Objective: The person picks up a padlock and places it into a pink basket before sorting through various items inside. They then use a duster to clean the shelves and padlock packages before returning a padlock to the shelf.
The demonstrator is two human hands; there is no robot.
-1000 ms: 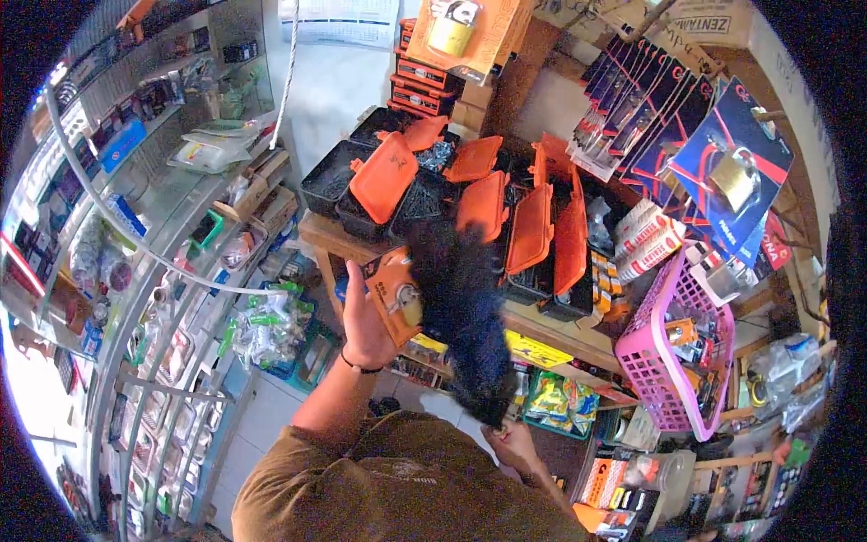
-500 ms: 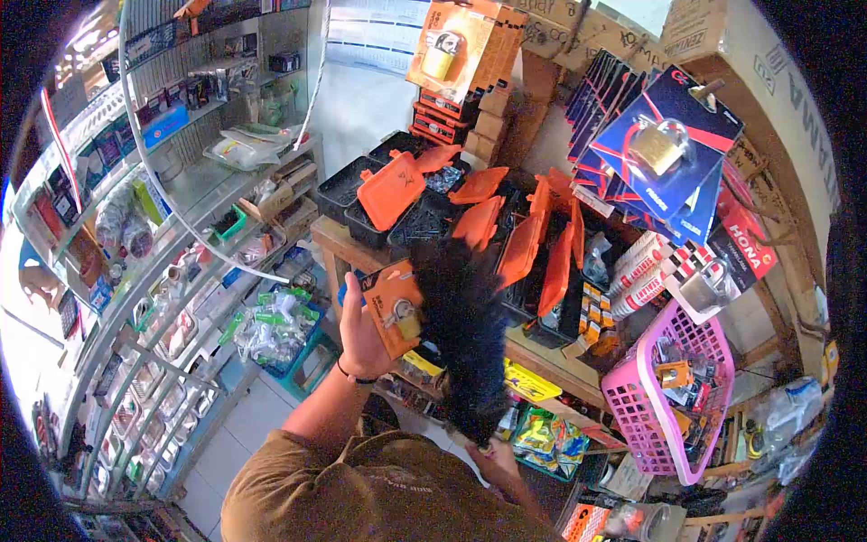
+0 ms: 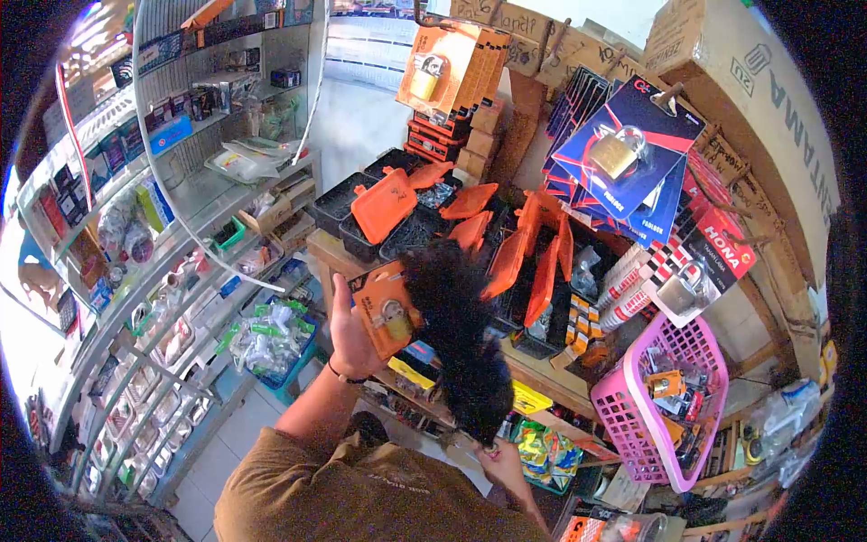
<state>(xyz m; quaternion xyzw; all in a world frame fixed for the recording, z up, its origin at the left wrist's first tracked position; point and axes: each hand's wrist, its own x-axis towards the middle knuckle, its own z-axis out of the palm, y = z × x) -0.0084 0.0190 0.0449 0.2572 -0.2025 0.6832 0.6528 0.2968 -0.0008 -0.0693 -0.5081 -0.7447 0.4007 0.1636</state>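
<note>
My left hand holds an orange padlock card upright, with a brass padlock under its clear blister. The thumb stands up along the card's left edge; the other fingers are hidden behind it. My right hand is closed round the lower end of a fluffy black duster. The duster's dark bristles rise in front of the open bins and lie just right of the card, overlapping its edge.
Black bins with orange lids stand on a wooden counter. Padlock cards hang on hooks at the upper right. A pink basket holds small packages. Glass shelves fill the left. A bin of bagged goods sits low.
The view has shifted slightly. My left hand and its padlock card sit a little further left, and the duster's lower end has moved slightly right with my right hand, which shows more.
</note>
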